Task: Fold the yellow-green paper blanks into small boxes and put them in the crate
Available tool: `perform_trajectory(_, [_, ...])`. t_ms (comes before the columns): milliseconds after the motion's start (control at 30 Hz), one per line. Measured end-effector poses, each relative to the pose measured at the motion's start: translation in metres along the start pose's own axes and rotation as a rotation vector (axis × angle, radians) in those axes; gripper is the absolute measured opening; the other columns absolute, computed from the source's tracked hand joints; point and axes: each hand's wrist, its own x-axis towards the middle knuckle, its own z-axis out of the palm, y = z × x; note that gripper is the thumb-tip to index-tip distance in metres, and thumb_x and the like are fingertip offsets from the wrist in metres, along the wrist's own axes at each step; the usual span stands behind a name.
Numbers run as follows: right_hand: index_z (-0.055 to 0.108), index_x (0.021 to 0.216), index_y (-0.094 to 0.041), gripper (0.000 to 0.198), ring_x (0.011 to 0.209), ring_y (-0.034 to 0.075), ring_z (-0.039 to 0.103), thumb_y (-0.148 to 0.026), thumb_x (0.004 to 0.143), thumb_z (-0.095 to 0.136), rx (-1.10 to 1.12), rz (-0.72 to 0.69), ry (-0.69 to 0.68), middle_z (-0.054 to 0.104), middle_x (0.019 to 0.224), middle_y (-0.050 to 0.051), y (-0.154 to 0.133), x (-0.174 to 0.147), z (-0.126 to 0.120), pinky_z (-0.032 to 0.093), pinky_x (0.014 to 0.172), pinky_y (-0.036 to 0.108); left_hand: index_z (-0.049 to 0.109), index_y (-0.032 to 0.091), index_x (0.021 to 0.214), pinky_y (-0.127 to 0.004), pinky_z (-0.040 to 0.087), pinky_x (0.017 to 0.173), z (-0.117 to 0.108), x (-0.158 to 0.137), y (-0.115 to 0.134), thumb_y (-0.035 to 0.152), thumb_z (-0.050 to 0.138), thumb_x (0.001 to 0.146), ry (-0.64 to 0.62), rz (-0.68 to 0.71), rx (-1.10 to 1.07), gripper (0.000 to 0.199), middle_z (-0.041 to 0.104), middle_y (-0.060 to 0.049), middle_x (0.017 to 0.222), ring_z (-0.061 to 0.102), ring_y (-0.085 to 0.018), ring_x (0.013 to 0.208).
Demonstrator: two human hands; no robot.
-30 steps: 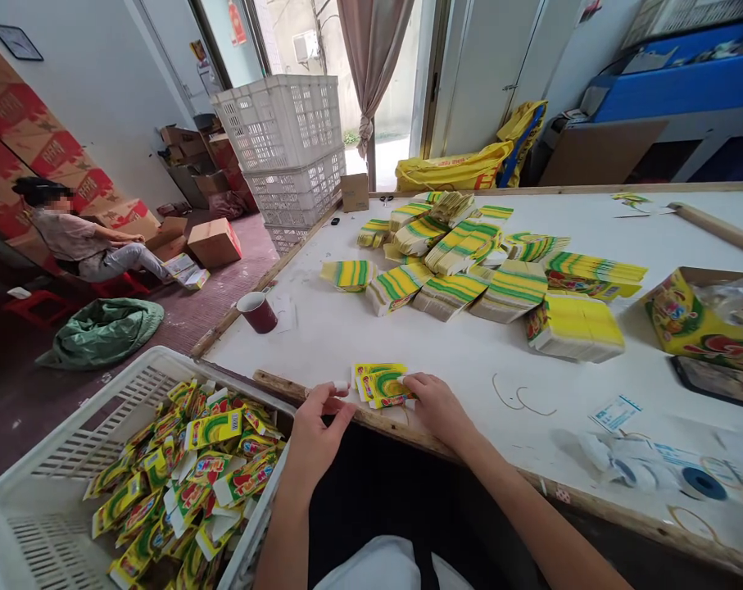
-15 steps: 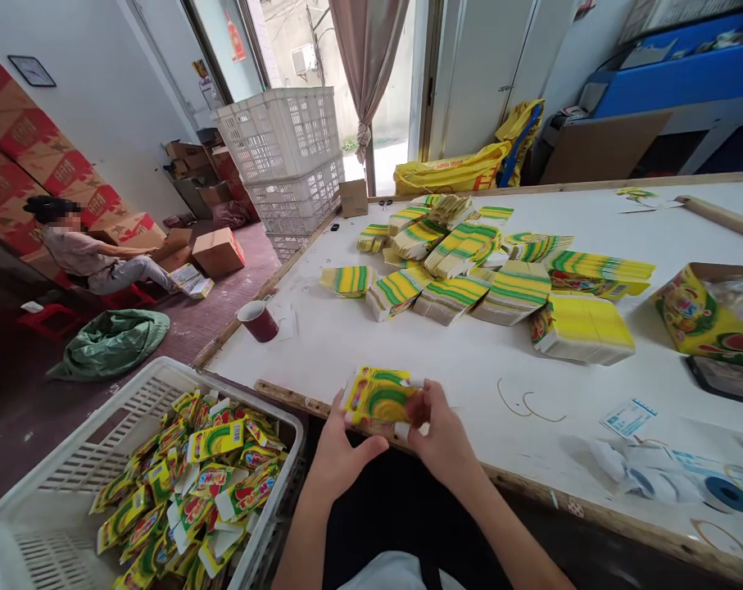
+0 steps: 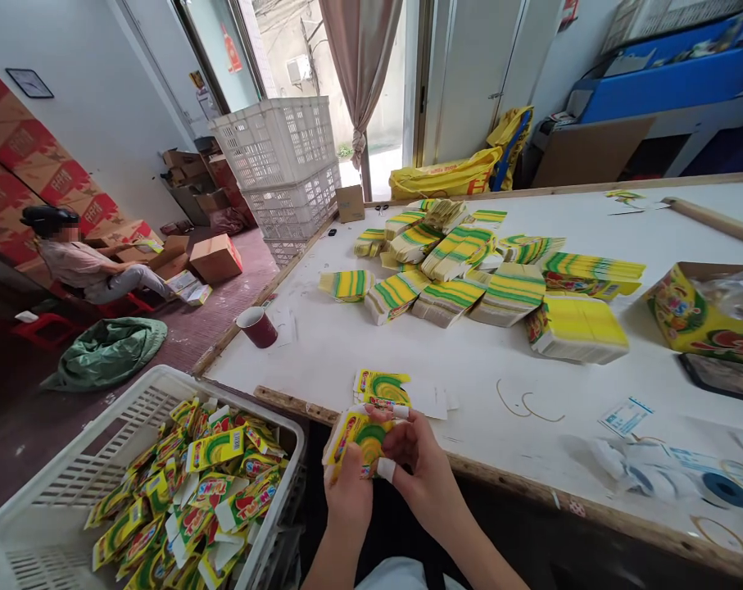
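Beyond your hands, on the white, wood-edged tabletop, much looks left: stacks of flat, yellow-and-green printed card lie from its middle toward the far edge. Beside the near-left corner, your white slatted plastic crate holds a heap of yellow-and-green cardboard cartons, apparently done. A small pile of similar cards sits at the near edge. Just in front of it, your left hand pinches one yellow-and-green card piece, seemingly unfinished; your right hand curls round its right end, firmness unclear.
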Motion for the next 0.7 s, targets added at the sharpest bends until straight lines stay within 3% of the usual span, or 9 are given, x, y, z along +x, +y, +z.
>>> perform_trajectory(200, [0.04, 0.09, -0.024, 0.029, 0.06, 0.011, 0.046, -0.019, 0.071, 0.061, -0.072, -0.037, 0.056, 0.047, 0.069, -0.007, -0.003, -0.009, 0.012, 0.039, 0.054, 0.024, 0.071, 0.022, 0.093, -0.035, 0.057, 0.078, 0.004, -0.003, 0.005, 0.055, 0.071, 0.069, 0.192, 0.052, -0.063, 0.041, 0.072, -0.006, 0.092, 0.067, -0.024, 0.089])
perform_trajectory(400, [0.039, 0.087, -0.024, 0.025, 0.065, 0.012, 0.05, -0.024, 0.071, 0.059, -0.006, 0.013, -0.029, 0.052, 0.079, -0.003, -0.013, -0.013, 0.016, 0.041, 0.058, 0.025, 0.067, 0.02, 0.09, -0.034, 0.056, 0.074, 0.01, 0.005, 0.024, 0.058, 0.07, 0.066, -0.01, 0.0, -0.125, 0.044, 0.06, -0.004, 0.08, 0.061, -0.021, 0.079])
perform_trajectory(467, [0.039, 0.086, -0.024, 0.024, 0.066, 0.012, 0.05, -0.022, 0.071, 0.058, -0.016, -0.004, -0.033, 0.05, 0.077, -0.004, -0.014, -0.016, 0.019, 0.042, 0.06, 0.025, 0.065, 0.02, 0.084, -0.03, 0.054, 0.071, 0.011, 0.008, 0.028, 0.056, 0.069, 0.067, -0.017, -0.01, -0.164, 0.039, 0.055, -0.002, 0.074, 0.056, -0.017, 0.073])
perform_trajectory(600, [0.045, 0.09, -0.023, 0.024, 0.068, 0.013, 0.046, -0.015, 0.07, 0.057, -0.147, -0.067, -0.096, 0.051, 0.078, -0.004, -0.012, -0.022, 0.024, 0.041, 0.063, 0.025, 0.059, 0.02, 0.073, -0.02, 0.048, 0.058, 0.006, 0.014, 0.022, 0.063, 0.072, 0.063, 0.154, 0.014, -0.15, 0.045, 0.046, 0.003, 0.065, 0.045, -0.01, 0.059])
perform_trajectory(700, [0.05, 0.089, -0.023, 0.022, 0.067, 0.013, 0.044, -0.016, 0.07, 0.059, -0.184, -0.066, -0.141, 0.051, 0.077, -0.004, -0.008, -0.018, 0.02, 0.04, 0.062, 0.024, 0.062, 0.022, 0.078, -0.02, 0.048, 0.058, -0.002, 0.018, 0.015, 0.078, 0.068, 0.052, 0.206, 0.056, -0.021, 0.062, 0.05, 0.004, 0.068, 0.048, -0.011, 0.061])
